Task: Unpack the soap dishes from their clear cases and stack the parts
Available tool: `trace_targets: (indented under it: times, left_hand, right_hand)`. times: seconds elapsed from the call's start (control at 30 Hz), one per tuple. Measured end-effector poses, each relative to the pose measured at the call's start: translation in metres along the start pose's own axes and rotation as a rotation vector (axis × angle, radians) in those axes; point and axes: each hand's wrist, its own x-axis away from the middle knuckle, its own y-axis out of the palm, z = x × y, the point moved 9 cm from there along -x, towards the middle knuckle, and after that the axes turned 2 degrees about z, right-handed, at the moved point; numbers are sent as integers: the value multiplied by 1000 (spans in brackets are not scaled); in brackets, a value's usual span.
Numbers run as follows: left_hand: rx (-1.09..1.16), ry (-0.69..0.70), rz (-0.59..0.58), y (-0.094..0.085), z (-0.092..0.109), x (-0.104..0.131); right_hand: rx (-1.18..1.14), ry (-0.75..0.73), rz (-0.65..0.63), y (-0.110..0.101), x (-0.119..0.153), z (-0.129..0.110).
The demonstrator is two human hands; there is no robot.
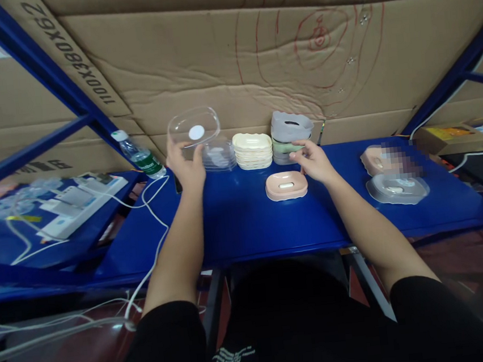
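My left hand (186, 166) is raised at the left, its fingers and thumb gripping a clear plastic lid (187, 123) with a white oval sticker. More clear lids (218, 156) lie stacked behind that hand. My right hand (314, 161) is beside the stack of grey and green soap dishes (291, 125), fingers slightly apart, with nothing visible in them; contact with the stack is unclear. A pink soap dish (286, 186) with an oblong slot sits in front, just left of my right hand. Cream soap dishes (253, 151) are stacked between the clear lids and the grey stack.
On the right lie another pink soap dish (371, 160) and a clear-covered grey dish (396, 190). A water bottle (140, 156) leans at the left near a white cable (157, 214). Cardboard (194, 49) walls the back of the blue table (246, 226); blue metal posts flank it.
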Motion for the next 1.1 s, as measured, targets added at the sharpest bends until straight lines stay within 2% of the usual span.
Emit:
trace_targets:
  times: [0.07,0.13,0.3,0.4,0.5,0.63,0.7,0.83,0.93,1.0,1.1]
  left_hand:
    - [-42,-7,22,-2,-16,-7]
    - [-52,-11,22,4,-28,-9]
    - [54,-107,-47,40,-51,-7]
    - [141,-116,-104,58,-59,-7]
    - [166,-117,-160,67,-66,-8]
    - [137,-124,-258,72,-68,-5]
    - [119,-119,-261,69,-64,-1]
    - [61,-87,-96,45,-45,11]
    - [45,71,-32,37,-11,29]
    - [86,255,-84,42,25,46]
    - [216,601,-314,61,85,85]
  right_hand:
    - [68,-35,-31,3,1,-1]
    - [153,-82,-60,7,2,-4]
    - [274,-165,-133,17,3,-1]
    - [274,-180,-156,20,2,5]
    - [315,-193,-161,20,2,7]
    - [384,-226,-260,23,5,4]
    - [431,-242,-335,28,7,2]
    - [568,-214,-469,36,12,13]
    - [611,-165,-547,42,14,26]
    - [594,-180,-572,45,16,28]
    - [539,-234,-591,47,19,20]
